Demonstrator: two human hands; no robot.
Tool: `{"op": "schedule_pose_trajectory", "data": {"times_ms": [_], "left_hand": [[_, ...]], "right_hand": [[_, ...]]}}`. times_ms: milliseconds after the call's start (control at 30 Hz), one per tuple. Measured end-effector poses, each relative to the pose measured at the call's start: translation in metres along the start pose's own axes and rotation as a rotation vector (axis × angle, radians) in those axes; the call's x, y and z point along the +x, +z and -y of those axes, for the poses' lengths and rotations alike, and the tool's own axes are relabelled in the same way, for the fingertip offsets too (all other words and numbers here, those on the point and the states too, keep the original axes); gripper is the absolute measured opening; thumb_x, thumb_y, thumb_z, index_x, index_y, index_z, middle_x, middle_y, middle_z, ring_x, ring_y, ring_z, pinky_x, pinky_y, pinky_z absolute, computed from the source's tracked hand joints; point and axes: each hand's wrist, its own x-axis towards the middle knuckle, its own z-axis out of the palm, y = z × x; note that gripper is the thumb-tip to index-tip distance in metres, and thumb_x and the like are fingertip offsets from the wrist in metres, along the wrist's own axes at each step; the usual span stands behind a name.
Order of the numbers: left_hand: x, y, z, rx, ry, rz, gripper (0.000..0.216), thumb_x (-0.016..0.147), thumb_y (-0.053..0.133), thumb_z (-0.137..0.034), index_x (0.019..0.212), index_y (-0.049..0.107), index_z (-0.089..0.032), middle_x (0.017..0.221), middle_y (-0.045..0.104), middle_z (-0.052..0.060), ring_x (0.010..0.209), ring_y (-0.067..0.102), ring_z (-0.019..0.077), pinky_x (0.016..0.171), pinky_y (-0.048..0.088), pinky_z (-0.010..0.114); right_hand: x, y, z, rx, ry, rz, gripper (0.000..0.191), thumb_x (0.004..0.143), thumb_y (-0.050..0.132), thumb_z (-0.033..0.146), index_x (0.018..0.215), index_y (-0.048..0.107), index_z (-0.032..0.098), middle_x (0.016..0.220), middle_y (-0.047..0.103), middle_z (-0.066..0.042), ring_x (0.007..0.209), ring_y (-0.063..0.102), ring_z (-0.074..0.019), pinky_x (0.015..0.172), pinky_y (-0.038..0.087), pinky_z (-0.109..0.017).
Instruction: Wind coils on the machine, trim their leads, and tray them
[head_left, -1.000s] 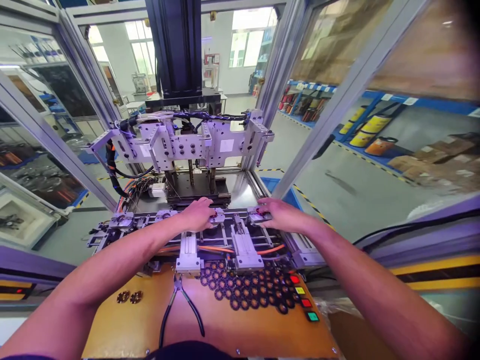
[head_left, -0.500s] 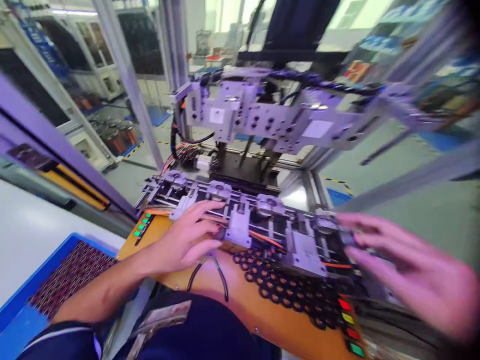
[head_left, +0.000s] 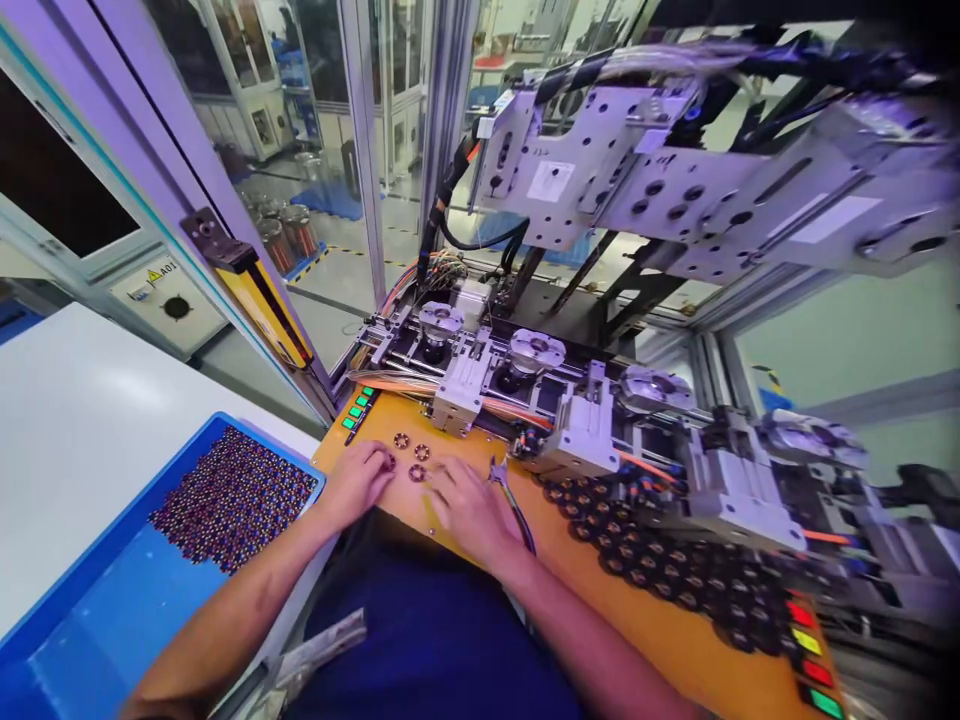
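On the orange work surface (head_left: 585, 555), near its left end, lie several small dark rings with copper-coloured segments, like small motor stators (head_left: 402, 440). My left hand (head_left: 358, 485) is at the left of this group, its curled fingertips closed on one ring at the edge. To the right of the group, my right hand (head_left: 471, 508) is low over the surface, palm down. Its fingers are stretched out and apart beside the rings, and nothing shows in them. Just beyond this hand lies a pair of side cutters (head_left: 499, 474) with dark handles.
A blue tray (head_left: 97, 570) at left holds a packed mass of similar rings. Behind the surface stands a row of metal fixtures (head_left: 585, 440) with round heads (head_left: 538, 348), below a large plate assembly (head_left: 555, 180). Black rings (head_left: 660, 570) are gathered at right, near coloured buttons (head_left: 806, 640).
Both hands have left the fixtures and come down to the left end of the orange surface, where loose rings now show. The view has turned left.
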Motion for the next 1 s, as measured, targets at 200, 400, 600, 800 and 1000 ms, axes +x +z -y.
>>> {"op": "schedule_pose_trajectory", "data": {"times_ms": [200,400,600,800,1000], "left_hand": [[0.014,0.019,0.001,0.025,0.056,-0.064,0.076,0.075,0.071,-0.056,0.135,0.047,-0.015,0.142,0.045,0.022,0.135,0.04,0.0375,0.109,0.038,0.055],[0.045,0.04,-0.003,0.07,0.156,-0.042,0.052,0.08,0.066,-0.052,0.12,0.059,-0.021,0.141,0.048,0.019,0.134,0.04,0.0415,0.105,0.037,0.062],[0.04,0.029,-0.014,0.133,0.189,-0.109,0.057,0.079,0.069,-0.05,0.126,0.052,-0.023,0.136,0.05,0.018,0.132,0.043,0.0415,0.103,0.04,0.062],[0.012,-0.005,-0.049,0.035,0.187,-0.231,0.065,0.08,0.072,-0.035,0.137,0.041,-0.024,0.14,0.048,0.017,0.135,0.042,0.0364,0.107,0.041,0.059],[0.01,-0.03,-0.103,-0.27,0.123,-0.135,0.049,0.082,0.071,-0.033,0.126,0.054,-0.024,0.125,0.064,0.013,0.12,0.058,0.0302,0.102,0.049,0.051]], "right_hand": [[-0.081,-0.042,-0.003,-0.126,0.128,-0.191,0.018,0.095,0.048,0.016,0.102,0.064,0.016,0.1,0.064,-0.011,0.095,0.064,-0.0225,0.085,0.056,-0.037],[-0.154,-0.072,-0.018,-0.295,0.376,-0.348,0.02,0.095,0.047,0.021,0.102,0.066,0.019,0.1,0.065,-0.01,0.094,0.066,-0.0224,0.085,0.057,-0.036],[-0.147,-0.077,-0.053,-0.335,0.488,-0.378,0.019,0.095,0.05,0.021,0.103,0.067,0.018,0.106,0.064,-0.011,0.101,0.061,-0.0241,0.092,0.053,-0.043],[-0.124,-0.073,-0.079,-0.32,0.446,-0.373,0.013,0.092,0.055,0.014,0.089,0.068,0.013,0.12,0.06,-0.015,0.116,0.054,-0.0305,0.095,0.047,-0.055],[-0.1,-0.094,-0.029,-0.122,0.25,-0.382,0.017,0.094,0.054,0.018,0.092,0.071,0.018,0.121,0.06,-0.015,0.109,0.059,-0.0288,0.091,0.052,-0.05]]}}
